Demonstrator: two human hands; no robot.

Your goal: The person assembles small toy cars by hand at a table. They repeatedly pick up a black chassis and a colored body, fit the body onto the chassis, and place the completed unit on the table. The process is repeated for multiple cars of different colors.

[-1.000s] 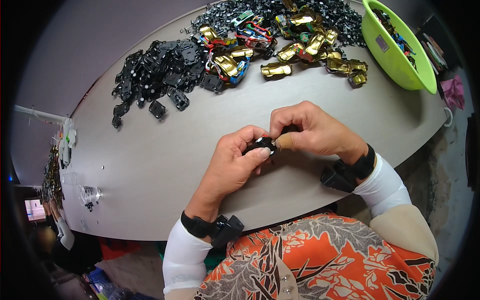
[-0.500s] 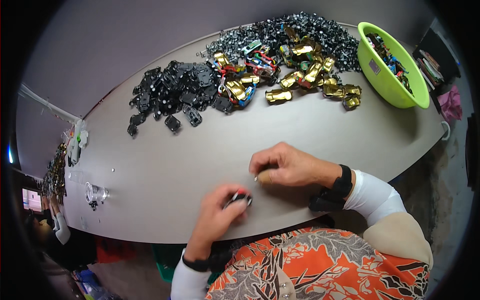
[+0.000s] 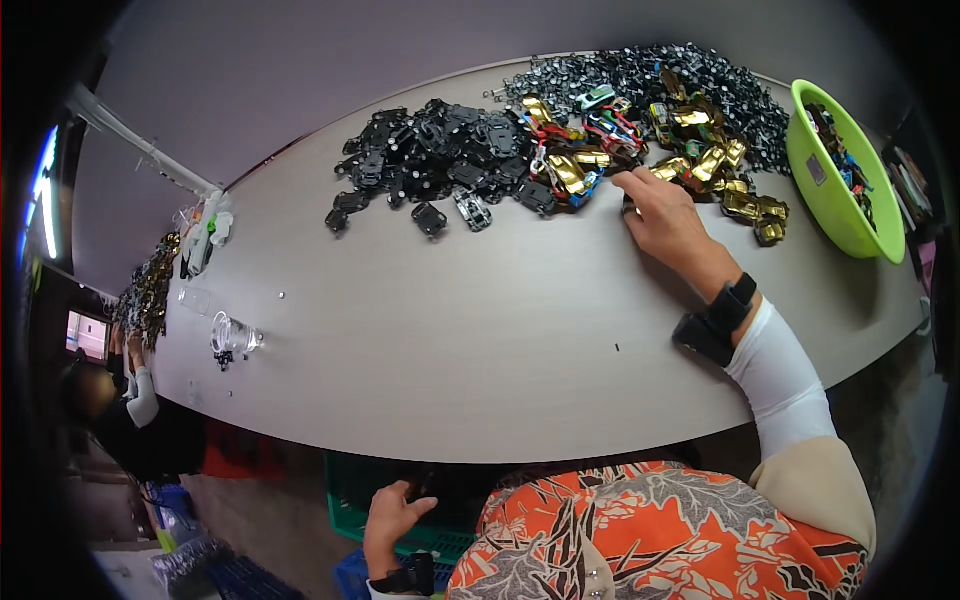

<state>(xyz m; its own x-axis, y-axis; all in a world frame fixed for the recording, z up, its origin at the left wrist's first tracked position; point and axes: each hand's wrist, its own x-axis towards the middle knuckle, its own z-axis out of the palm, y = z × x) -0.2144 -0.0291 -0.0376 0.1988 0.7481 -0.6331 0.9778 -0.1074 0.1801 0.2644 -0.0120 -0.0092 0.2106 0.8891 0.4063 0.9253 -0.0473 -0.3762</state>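
At the front edge of the heap, my right hand (image 3: 662,218) curls down over the spot where a loose gold toy car lay. Its fingers close around that car, which the hand hides. Colourful and gold toy car bodies (image 3: 572,172) lie beside it. My left hand (image 3: 393,520) is below the table edge, over a green crate (image 3: 340,510), with thumb and fingers apart and nothing visible between them. To the left of the car bodies is a pile of black car chassis (image 3: 430,150). A tiny dark piece (image 3: 617,347) rests on the tabletop.
Many small wheel parts (image 3: 700,70) are heaped at the back. A lime-green basin (image 3: 845,190) of toy cars stands at the right. A clear cup (image 3: 235,335) lies at the left among small black pieces. Another person (image 3: 130,400) works at the far left.
My left hand has dropped from above the table to the green crate, and the red-and-black toy car no longer shows in it. My right hand has reached forward to the car bodies. The view has shifted.
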